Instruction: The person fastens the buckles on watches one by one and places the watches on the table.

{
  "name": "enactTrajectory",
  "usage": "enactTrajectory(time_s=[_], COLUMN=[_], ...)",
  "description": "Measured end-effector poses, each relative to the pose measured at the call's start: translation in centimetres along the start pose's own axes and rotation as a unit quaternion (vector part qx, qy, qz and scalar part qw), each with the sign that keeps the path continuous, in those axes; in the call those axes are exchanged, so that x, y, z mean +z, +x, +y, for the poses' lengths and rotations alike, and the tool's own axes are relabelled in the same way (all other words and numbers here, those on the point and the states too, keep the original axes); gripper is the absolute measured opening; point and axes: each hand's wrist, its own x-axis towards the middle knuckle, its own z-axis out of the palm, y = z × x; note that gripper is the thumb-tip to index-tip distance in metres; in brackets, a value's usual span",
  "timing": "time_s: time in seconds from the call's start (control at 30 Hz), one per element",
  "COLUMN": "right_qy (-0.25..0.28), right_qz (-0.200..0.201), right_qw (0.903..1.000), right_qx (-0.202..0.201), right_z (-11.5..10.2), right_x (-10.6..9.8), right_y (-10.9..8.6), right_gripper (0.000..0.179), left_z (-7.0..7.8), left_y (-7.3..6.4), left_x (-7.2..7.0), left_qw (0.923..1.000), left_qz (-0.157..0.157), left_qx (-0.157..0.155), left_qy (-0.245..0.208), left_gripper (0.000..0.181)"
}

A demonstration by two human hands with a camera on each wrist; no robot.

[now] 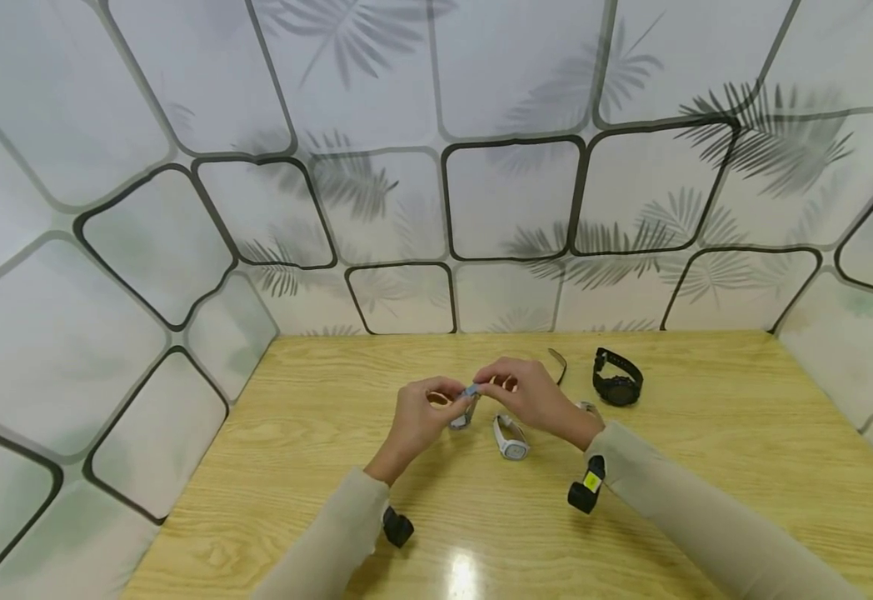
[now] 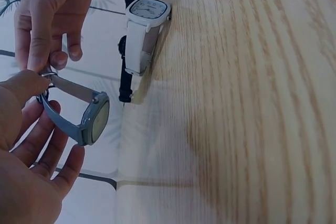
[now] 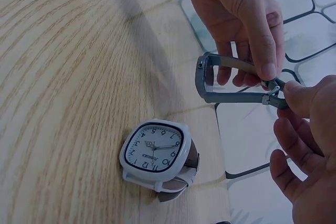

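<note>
A blue-grey wristwatch (image 2: 94, 121) hangs between both hands above the wooden table, its strap forming a loop with the case at the far end. My left hand (image 1: 417, 421) pinches the strap near the buckle between thumb and fingers. From the other side, my right hand (image 1: 534, 396) pinches the strap's end with thumb and forefinger. In the right wrist view the watch's buckle (image 3: 269, 98) shows between the two sets of fingertips. Below the hands, a white wristwatch (image 1: 513, 443) stands on the table, its square dial (image 3: 154, 148) facing outward.
A black wristwatch (image 1: 620, 385) lies at the back right of the table (image 1: 316, 433). Nearer, a dark thin strap (image 1: 559, 360) and part of another watch (image 1: 590, 408) show behind my right hand and wrist. A patterned wall (image 1: 399, 300) rises along the back.
</note>
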Motion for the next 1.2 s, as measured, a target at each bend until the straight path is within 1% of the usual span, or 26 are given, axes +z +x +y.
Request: enactTrajectory(time_s=[0.17, 0.27, 0.37, 0.4, 0.53, 0.63, 0.77, 0.83, 0.93, 1.07, 1.2], right_qy=[-0.018, -0.029, -0.031, -0.027, 0.009, 0.036, 0.048, 0.044, 0.031, 0.001, -0.034], right_qz=[-0.005, -0.014, -0.014, -0.011, 0.003, 0.003, -0.008, -0.011, -0.01, -0.007, -0.017], right_qw=[0.9997, 0.9992, 0.9991, 0.9993, 0.9997, 0.9983, 0.9975, 0.9978, 0.999, 0.9999, 0.9981], right_qx=[-0.012, -0.025, -0.026, -0.022, 0.022, 0.047, 0.051, 0.047, 0.031, -0.009, -0.049], right_z=[-0.21, -0.36, -0.41, -0.41, -0.29, -0.21, -0.2, -0.16, -0.26, -0.42, -0.5], right_x=[-0.05, -0.12, -0.24, -0.29, -0.53, -0.63, -0.61, -0.55, -0.55, -0.63, -0.69], right_y=[0.05, 0.08, 0.04, 0.0, -0.18, -0.28, -0.34, -0.39, -0.43, -0.29, -0.05], right_gripper=[0.013, 0.012, 0.012, 0.013, 0.016, 0.018, 0.02, 0.019, 0.016, 0.012, 0.011], left_z=[-0.11, -0.04, 0.15, 0.22, 0.53, 0.64, 0.59, 0.55, 0.48, 0.31, 0.11], left_y=[-0.04, -0.08, -0.08, -0.04, 0.18, 0.23, 0.11, 0.03, -0.05, -0.08, -0.13], left_x=[0.08, 0.09, 0.05, 0.02, -0.16, -0.26, -0.09, 0.08, 0.25, 0.14, -0.03], left_qw=[0.9999, 0.9999, 0.9998, 0.9998, 0.9998, 0.9995, 0.999, 0.9987, 0.999, 0.9995, 0.9995], left_qz=[0.002, -0.004, -0.008, -0.009, -0.002, 0.006, 0.012, 0.014, 0.012, -0.002, -0.011], left_qx=[0.004, 0.001, -0.001, -0.001, -0.005, -0.007, -0.008, -0.008, -0.003, 0.008, 0.01], left_qy=[-0.013, -0.017, -0.016, -0.016, -0.021, -0.029, -0.042, -0.048, -0.042, -0.031, -0.026], left_gripper=[0.007, 0.007, 0.007, 0.008, 0.009, 0.008, 0.01, 0.01, 0.008, 0.008, 0.007])
